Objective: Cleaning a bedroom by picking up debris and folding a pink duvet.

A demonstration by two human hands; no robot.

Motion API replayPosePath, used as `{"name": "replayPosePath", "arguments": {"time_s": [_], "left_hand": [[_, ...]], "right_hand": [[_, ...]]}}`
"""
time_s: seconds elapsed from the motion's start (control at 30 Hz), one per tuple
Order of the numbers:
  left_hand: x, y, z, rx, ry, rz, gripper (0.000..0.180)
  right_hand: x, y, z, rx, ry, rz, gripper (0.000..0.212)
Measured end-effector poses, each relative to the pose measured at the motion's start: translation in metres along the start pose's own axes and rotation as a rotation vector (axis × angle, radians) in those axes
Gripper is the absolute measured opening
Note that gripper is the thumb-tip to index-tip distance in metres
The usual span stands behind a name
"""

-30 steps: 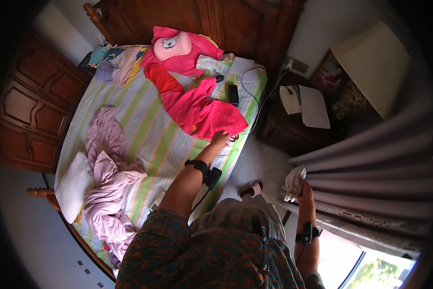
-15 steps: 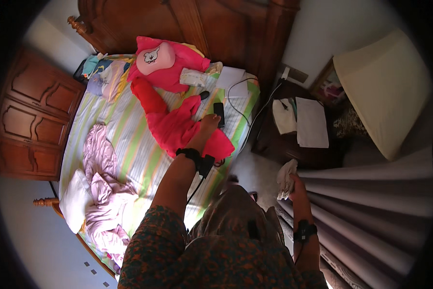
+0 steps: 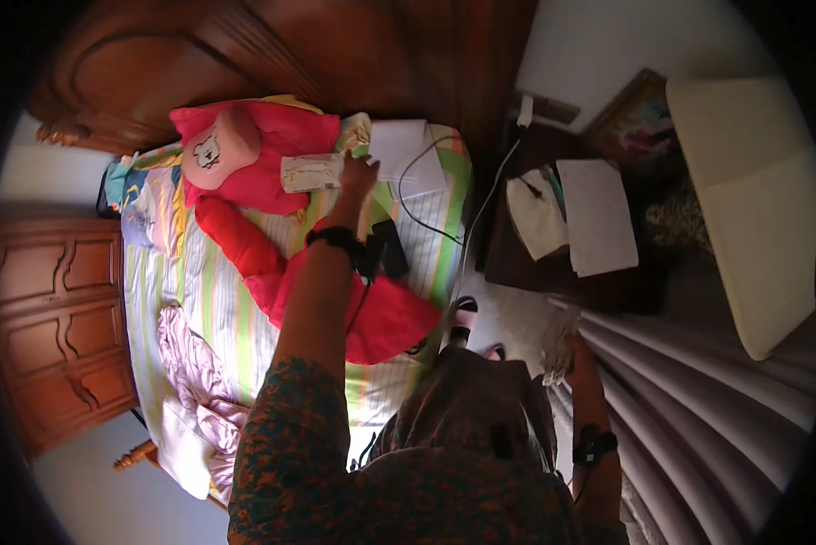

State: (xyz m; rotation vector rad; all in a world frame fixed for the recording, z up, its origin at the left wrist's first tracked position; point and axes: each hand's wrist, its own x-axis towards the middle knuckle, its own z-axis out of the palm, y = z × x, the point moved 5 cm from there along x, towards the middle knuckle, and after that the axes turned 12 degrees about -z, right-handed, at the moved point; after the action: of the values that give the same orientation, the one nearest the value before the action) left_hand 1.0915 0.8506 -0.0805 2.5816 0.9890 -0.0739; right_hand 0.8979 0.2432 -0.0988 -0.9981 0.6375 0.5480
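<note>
My left hand (image 3: 360, 178) reaches across the bed to the right end of a white and yellow soft packet (image 3: 308, 173). Its fingers look apart, and it cannot be made out whether they touch the packet. The packet lies against a bright pink cushion or garment (image 3: 285, 136). A black phone-like slab (image 3: 391, 249) rests below my left wrist, partly covered by the device strapped to it. Down at the right, beside the curtain, my right hand (image 3: 575, 352) is closed on a crumpled pale cloth (image 3: 558, 345).
White papers (image 3: 399, 150) and a black cable lie on the striped bed (image 3: 235, 309). Red and pink clothing (image 3: 390, 318) spreads near its edge. A dark nightstand (image 3: 517, 263) bears a white sheet (image 3: 597, 218) and a pouch. Grey curtains (image 3: 690, 400) hang at the right.
My left hand has moved from beside the black slab farther up the bed to the packet. My right hand still holds the cloth. The view has shifted, showing my feet.
</note>
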Motion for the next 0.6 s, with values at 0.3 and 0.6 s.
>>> {"name": "replayPosePath", "arguments": {"time_s": [0.3,0.6], "left_hand": [[0.147,-0.080,0.020,0.393,-0.190,0.329,0.040],[0.109,-0.018,0.035,0.122,-0.180,0.314,0.043]], "right_hand": [[0.029,0.041,0.022,0.019,0.144,0.015,0.045],[0.023,0.032,0.082,0.051,0.185,0.032,0.039]]}}
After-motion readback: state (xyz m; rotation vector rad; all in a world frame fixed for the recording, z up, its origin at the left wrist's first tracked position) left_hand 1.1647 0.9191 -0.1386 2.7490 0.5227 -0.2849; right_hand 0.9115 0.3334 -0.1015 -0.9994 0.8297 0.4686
